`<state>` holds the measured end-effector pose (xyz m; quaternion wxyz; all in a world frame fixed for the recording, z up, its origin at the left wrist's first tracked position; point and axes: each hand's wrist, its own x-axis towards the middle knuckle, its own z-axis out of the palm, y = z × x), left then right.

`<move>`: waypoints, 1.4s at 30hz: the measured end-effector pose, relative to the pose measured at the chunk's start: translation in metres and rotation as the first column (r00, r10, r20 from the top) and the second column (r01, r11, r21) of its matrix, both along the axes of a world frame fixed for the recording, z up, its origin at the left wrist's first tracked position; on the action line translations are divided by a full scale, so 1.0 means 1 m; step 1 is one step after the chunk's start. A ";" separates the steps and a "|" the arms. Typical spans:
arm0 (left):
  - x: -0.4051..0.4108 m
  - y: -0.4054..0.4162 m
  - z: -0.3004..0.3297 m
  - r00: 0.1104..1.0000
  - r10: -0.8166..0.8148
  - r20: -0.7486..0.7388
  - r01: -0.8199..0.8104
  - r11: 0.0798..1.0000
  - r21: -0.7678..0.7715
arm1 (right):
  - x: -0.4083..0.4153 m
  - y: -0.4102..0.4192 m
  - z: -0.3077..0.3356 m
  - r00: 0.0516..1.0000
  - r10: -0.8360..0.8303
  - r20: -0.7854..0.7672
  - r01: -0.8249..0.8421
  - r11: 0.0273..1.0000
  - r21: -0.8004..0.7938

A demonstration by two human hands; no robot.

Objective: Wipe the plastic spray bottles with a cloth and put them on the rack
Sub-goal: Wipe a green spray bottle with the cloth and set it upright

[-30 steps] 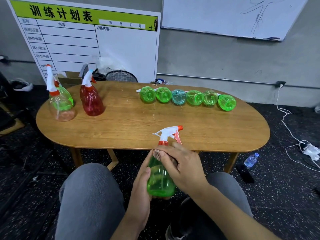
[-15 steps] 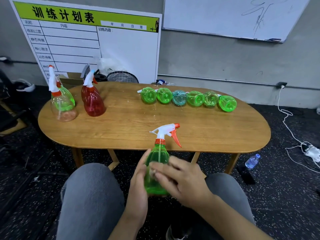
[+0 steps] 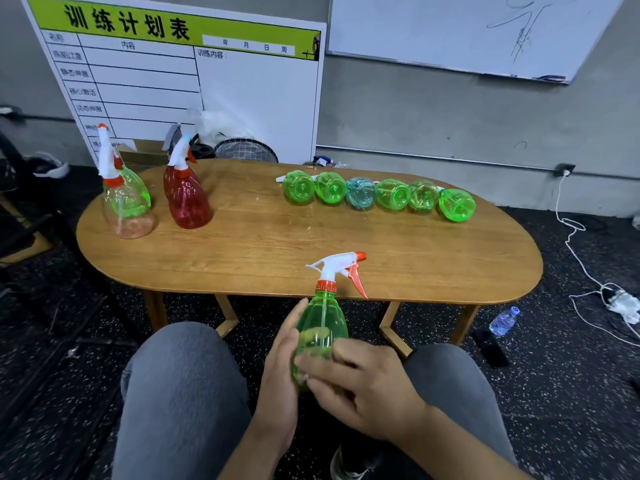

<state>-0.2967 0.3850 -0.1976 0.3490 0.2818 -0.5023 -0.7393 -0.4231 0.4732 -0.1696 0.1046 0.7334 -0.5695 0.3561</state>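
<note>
A green spray bottle (image 3: 323, 323) with a white and orange trigger head stands upright between my knees, just in front of the table's near edge. My left hand (image 3: 280, 368) holds its left side, thumb up along the plastic and fingers behind it. The fingers of my right hand (image 3: 363, 386) lie across the lower front of the bottle. I can make out no cloth under them. Several bottles, green ones and a blue one (image 3: 360, 194), lie in a row at the table's back right. At the left stand a green and clear bottle (image 3: 126, 202) and a red bottle (image 3: 187, 199).
The oval wooden table (image 3: 415, 261) fills the middle. A printed board (image 3: 242, 98) leans on the wall behind it. On the floor to the right lie a small water bottle (image 3: 502, 320), a dark flat object (image 3: 490, 348) and a white cable with a power strip (image 3: 620, 301). No rack shows.
My right hand has slid down from the bottle's neck to its lower body. The bottle sits a little higher, and the left hand keeps hold of its side.
</note>
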 end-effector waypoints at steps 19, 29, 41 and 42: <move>-0.002 -0.001 -0.004 1.000 0.013 -0.009 -0.012 0.999 0.050 | 0.005 -0.023 0.004 0.925 -0.288 0.249 0.270 0.957 0.104; 0.000 0.004 0.011 0.995 0.012 -0.102 -0.006 0.998 0.058 | 0.005 0.009 -0.009 0.995 0.042 -0.085 -0.047 0.998 -0.051; -0.001 0.005 0.010 0.985 -0.093 -0.145 0.100 0.994 0.041 | -0.018 -0.003 0.005 0.619 -0.225 0.752 0.282 0.958 0.054; -0.001 0.005 0.010 0.984 -0.105 -0.144 0.112 0.993 0.043 | -0.019 -0.005 0.006 0.607 -0.224 0.763 0.281 0.958 0.058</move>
